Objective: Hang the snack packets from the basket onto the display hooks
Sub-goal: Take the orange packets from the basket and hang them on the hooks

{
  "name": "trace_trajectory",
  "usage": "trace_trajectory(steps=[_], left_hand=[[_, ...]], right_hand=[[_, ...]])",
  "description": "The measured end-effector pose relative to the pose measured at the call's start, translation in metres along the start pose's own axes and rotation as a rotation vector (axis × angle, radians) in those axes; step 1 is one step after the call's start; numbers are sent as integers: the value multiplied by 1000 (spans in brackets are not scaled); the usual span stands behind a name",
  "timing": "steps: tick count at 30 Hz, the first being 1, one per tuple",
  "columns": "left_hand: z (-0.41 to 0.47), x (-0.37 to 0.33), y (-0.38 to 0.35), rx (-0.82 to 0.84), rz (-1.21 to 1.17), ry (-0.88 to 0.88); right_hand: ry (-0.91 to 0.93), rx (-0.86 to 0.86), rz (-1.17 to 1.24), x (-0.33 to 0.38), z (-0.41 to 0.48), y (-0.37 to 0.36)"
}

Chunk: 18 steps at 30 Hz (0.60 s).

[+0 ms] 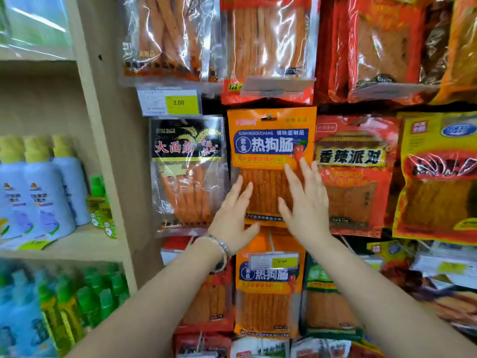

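Two hands flat on orange packet

Saw only a tip of the hook at the slot of the orange packet; couldn't trace the rest behind the header. Couldn't see part of its clear window behind left hand and right hand. Couldn't tell whether fingertips touched the film or stood just off it. Saw only lower parts of top-row packets, cut by upper edge. Saw yellow packet cut at rt edge, forearms at btm edge. Couldn't read small print on price tag beyond "2.00". Couldn't read lower tag thru blur, prob. same figure. Made out bottles at left only as smeared shapes w/ illegible labels.
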State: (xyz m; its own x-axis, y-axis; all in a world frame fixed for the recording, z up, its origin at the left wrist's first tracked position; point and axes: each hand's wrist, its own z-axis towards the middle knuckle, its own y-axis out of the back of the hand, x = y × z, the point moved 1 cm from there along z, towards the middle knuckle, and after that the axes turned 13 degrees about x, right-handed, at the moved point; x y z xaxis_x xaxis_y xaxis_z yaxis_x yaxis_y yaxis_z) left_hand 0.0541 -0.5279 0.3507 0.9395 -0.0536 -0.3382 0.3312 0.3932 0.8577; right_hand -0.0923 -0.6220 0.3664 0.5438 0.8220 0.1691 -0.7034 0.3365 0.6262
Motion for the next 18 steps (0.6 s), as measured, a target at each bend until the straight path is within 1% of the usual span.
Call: trace_trajectory(steps=[4,8,11,14,16,18], left_hand=[[9,9,-8,-1,56,83],[28,18,-10,23,48,129],[44,23,-11,36,45,166],[52,23,-9,93,53,216],[51,19,-4,122,-21,230],[45,11,3,118,-111,211]], right_hand=[[38,126,-236,-9,7,-17],[-20,253,-378,-11,27,-30],[-94,352,-416,-8,42,-33],[-118,424,-447,-3,52,-27],[-128,470,-440,2,54,-15],[-143,525,-372,5,51,-1]])
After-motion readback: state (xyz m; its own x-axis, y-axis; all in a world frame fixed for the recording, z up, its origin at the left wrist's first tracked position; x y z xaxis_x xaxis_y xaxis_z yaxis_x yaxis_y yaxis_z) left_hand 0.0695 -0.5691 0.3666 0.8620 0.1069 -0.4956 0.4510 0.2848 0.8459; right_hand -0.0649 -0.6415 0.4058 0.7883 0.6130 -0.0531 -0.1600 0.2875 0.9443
